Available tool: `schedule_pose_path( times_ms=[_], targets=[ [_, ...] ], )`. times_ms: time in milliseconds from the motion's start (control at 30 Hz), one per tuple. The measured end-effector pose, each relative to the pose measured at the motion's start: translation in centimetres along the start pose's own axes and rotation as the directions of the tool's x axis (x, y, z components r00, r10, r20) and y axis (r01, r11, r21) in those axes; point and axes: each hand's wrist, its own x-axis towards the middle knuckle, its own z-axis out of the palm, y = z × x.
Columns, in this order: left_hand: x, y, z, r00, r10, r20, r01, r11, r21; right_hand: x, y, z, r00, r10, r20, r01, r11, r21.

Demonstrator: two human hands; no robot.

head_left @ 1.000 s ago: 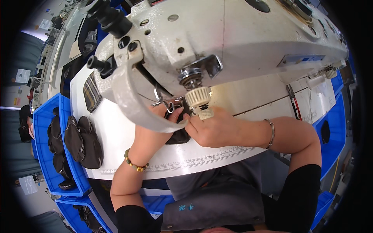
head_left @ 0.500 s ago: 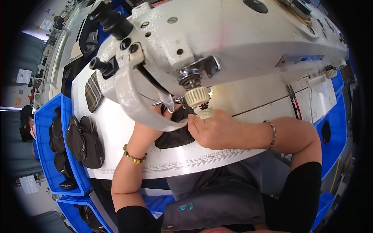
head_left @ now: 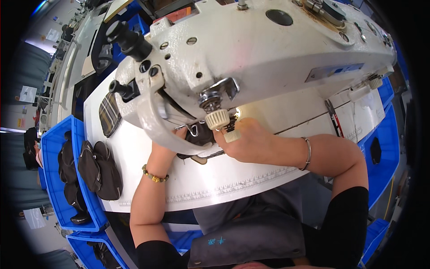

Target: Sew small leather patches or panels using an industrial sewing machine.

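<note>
A dark fabric piece (head_left: 200, 138) lies under the head of a white sewing machine (head_left: 251, 54). Along its near edge, a small beige flap (head_left: 199, 160) sticks out onto the table. My right hand (head_left: 246, 140) pinches the right side of the fabric, close to the cream tension knob (head_left: 217, 119). Wearing a beaded bracelet, my left arm reaches in from the other side. My left hand (head_left: 166, 147) is at the fabric's left edge, its fingers mostly hidden behind the machine's curved pale guard (head_left: 154, 123). The needle area is also out of sight.
Dark pouches (head_left: 99, 170) lie on the white table (head_left: 148, 197) at the left, beside a blue bin (head_left: 49, 179) holding more. A plaid fabric piece (head_left: 109, 114) rests farther back. Red-and-black snips (head_left: 334, 117) lie at the right, near another blue bin (head_left: 387, 157).
The fabric has been turned and drawn farther under the machine; its broad dark face no longer spreads toward me, and the beige flap now shows. Both hands have shifted slightly with it.
</note>
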Motion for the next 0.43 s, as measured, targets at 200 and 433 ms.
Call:
schedule_pose_path(
  times_ms=[200, 433],
  targets=[
    [0.7, 1.1, -0.3, 1.0, -0.001, 0.001, 0.001, 0.999, 0.037, 0.1, 0.2, -1.6, 0.995, 0.051, 0.085, -0.053, 0.998, 0.03],
    [3.7, 3.0, -1.9, 0.992, 0.127, -0.029, -0.13, 0.969, -0.21, -0.9, 0.4, -1.0, 0.999, -0.022, 0.037, 0.017, 0.989, 0.146]
  ],
)
